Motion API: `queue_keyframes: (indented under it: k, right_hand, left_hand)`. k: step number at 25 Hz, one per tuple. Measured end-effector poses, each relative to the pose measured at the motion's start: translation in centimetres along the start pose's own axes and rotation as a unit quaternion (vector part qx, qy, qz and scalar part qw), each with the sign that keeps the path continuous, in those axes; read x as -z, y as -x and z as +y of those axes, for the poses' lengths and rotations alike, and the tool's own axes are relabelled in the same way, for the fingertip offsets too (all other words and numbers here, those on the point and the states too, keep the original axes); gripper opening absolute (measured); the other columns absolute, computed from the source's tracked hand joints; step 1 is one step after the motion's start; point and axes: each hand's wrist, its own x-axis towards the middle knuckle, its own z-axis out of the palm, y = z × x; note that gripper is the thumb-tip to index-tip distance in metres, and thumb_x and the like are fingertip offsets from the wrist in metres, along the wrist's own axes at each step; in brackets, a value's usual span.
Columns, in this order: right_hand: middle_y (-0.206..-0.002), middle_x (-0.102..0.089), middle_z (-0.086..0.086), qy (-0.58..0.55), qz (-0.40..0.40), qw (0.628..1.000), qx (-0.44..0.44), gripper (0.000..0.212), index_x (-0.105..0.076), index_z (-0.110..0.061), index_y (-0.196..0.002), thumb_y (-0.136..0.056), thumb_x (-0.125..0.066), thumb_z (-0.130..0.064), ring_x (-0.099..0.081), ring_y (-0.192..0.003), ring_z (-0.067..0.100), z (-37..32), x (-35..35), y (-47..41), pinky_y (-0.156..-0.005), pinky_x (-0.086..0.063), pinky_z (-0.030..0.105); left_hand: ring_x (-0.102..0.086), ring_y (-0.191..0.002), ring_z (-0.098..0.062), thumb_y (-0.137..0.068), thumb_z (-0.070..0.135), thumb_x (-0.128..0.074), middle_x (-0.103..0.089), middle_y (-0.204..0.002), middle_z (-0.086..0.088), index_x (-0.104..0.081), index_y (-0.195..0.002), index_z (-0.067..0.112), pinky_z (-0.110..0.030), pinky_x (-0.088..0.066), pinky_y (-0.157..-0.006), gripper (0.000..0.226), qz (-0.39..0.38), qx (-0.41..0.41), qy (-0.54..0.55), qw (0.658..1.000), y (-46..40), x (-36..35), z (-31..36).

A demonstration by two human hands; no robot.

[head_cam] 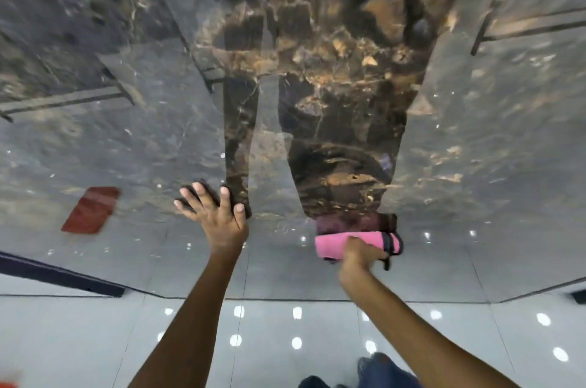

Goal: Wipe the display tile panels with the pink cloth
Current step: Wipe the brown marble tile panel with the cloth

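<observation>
A glossy dark marble display tile panel [317, 96] with brown and gold veining stands upright in front of me and mirrors my body. My right hand [361, 253] grips the folded pink cloth [336, 243], which has a dark trim, and holds it against the panel's lower part. My left hand [215, 213] rests flat on the panel to the left, fingers spread and straight. The cloth's reflection shows just above it.
A red rectangle [90, 210] shows on the panel at the left, possibly a reflection. Grey neighbouring panels [63, 23] stand at both sides. Below lies a shiny light floor [285, 340] with ceiling-light spots. My blue trouser leg [377, 371] is at the bottom edge.
</observation>
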Motion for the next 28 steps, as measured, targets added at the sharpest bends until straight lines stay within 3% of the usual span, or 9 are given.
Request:
queue_keyframes:
  k: [5, 9, 13, 16, 18, 20, 23, 25, 28]
  right_hand:
    - [-0.138, -0.045, 0.021, 0.013, 0.067, 0.998, 0.015, 0.070, -0.009, -0.011, -0.151, -0.093, -0.046, -0.002, -0.052, -0.117, 0.039, 0.7, -0.1, -2.4, -0.098, -0.045, 0.049]
    - [-0.135, -0.048, 0.011, 0.019, -0.123, 0.991, -0.054, 0.056, -0.030, -0.010, -0.143, -0.092, -0.052, -0.005, -0.055, -0.108, 0.030, 6.7, -4.8, 2.4, -0.083, -0.054, 0.047]
    - [-0.122, -0.055, 0.020, -0.020, -0.160, 0.983, -0.092, 0.037, -0.044, -0.003, -0.134, -0.097, -0.040, 0.001, -0.057, -0.105, 0.033, 5.1, -4.4, 2.7, -0.081, -0.053, 0.036]
    - [-0.127, -0.050, 0.012, -0.199, -0.092, 0.973, -0.069, 0.037, -0.043, -0.006, -0.136, -0.099, -0.043, -0.005, -0.055, -0.099, 0.024, 5.7, -5.5, 4.8, -0.083, -0.051, 0.032]
    - [-0.132, -0.048, 0.011, -0.163, -0.087, 0.982, -0.030, 0.041, -0.040, -0.014, -0.137, -0.097, -0.049, -0.015, -0.051, -0.111, 0.024, 9.6, -8.1, 9.0, -0.092, -0.044, 0.037]
    - [-0.131, -0.051, 0.016, -0.064, -0.085, 0.993, -0.054, 0.039, -0.046, -0.012, -0.131, -0.093, -0.055, -0.016, -0.052, -0.118, 0.031, 14.8, -13.3, 15.4, -0.090, -0.044, 0.036]
    - [-0.136, -0.046, 0.009, -0.128, -0.181, 0.968, -0.119, 0.045, -0.036, -0.014, -0.138, -0.096, -0.048, -0.006, -0.050, -0.120, 0.031, 19.0, -17.4, 19.0, -0.086, -0.044, 0.049]
    - [-0.143, -0.042, 0.010, -0.082, -0.156, 0.979, -0.104, 0.051, -0.029, -0.014, -0.146, -0.097, -0.039, -0.002, -0.046, -0.126, 0.034, 17.3, -16.4, 17.7, -0.086, -0.041, 0.055]
    - [-0.116, -0.052, 0.013, -0.114, -0.062, 0.989, -0.074, 0.049, -0.030, -0.015, -0.145, -0.098, -0.036, -0.004, -0.057, -0.087, 0.029, 13.5, -12.3, 13.4, -0.097, -0.036, 0.054]
  left_hand:
    - [0.008, -0.151, -0.028, -0.105, 0.043, -0.014, 0.008, -0.165, 0.000, -0.001, -0.156, 0.034, -0.055, 0.006, -0.118, 0.054, 0.022, 0.008, 0.012, 1.000, -0.5, -1.0, 0.5]
    - [0.009, -0.151, -0.024, -0.106, 0.042, -0.025, 0.008, -0.165, 0.002, -0.005, -0.156, 0.036, -0.050, 0.008, -0.118, 0.054, -0.046, -0.006, 0.030, 0.998, 0.0, 0.8, 0.5]
    - [0.005, -0.151, -0.015, -0.105, 0.041, -0.028, 0.006, -0.164, 0.008, -0.008, -0.155, 0.039, -0.043, 0.005, -0.119, 0.054, -0.128, -0.050, 0.076, 0.988, 1.1, 5.7, -6.0]
    - [0.004, -0.151, -0.025, -0.104, 0.044, -0.027, -0.004, -0.163, -0.012, -0.012, -0.156, 0.035, -0.048, 0.003, -0.117, 0.054, -0.084, 0.130, 0.059, 0.986, 0.6, 9.1, -16.0]
    - [-0.005, -0.147, -0.039, -0.104, 0.047, -0.022, -0.013, -0.158, -0.028, -0.020, -0.155, 0.019, -0.044, 0.006, -0.117, 0.059, -0.040, 0.256, 0.041, 0.965, -0.3, 10.3, -22.3]
    - [-0.010, -0.146, -0.045, -0.104, 0.048, -0.019, -0.015, -0.157, -0.030, -0.020, -0.154, 0.010, -0.038, 0.008, -0.117, 0.063, -0.021, 0.299, 0.029, 0.954, -0.9, 10.5, -26.9]
    - [-0.011, -0.143, -0.049, -0.105, 0.046, -0.018, -0.018, -0.152, -0.035, -0.015, -0.154, 0.016, -0.044, 0.003, -0.118, 0.058, -0.034, 0.225, 0.010, 0.974, -0.3, 9.9, -30.2]
    - [-0.004, -0.145, -0.045, -0.105, 0.046, -0.018, -0.012, -0.155, -0.030, -0.004, -0.157, 0.026, -0.047, 0.004, -0.118, 0.057, -0.026, 0.171, 0.008, 0.985, 0.2, 9.8, -31.4]
    - [0.013, -0.150, -0.028, -0.105, 0.045, -0.015, 0.015, -0.163, -0.003, 0.008, -0.156, 0.031, -0.050, 0.007, -0.118, 0.057, -0.011, 0.133, 0.021, 0.991, 0.8, 9.6, -32.7]
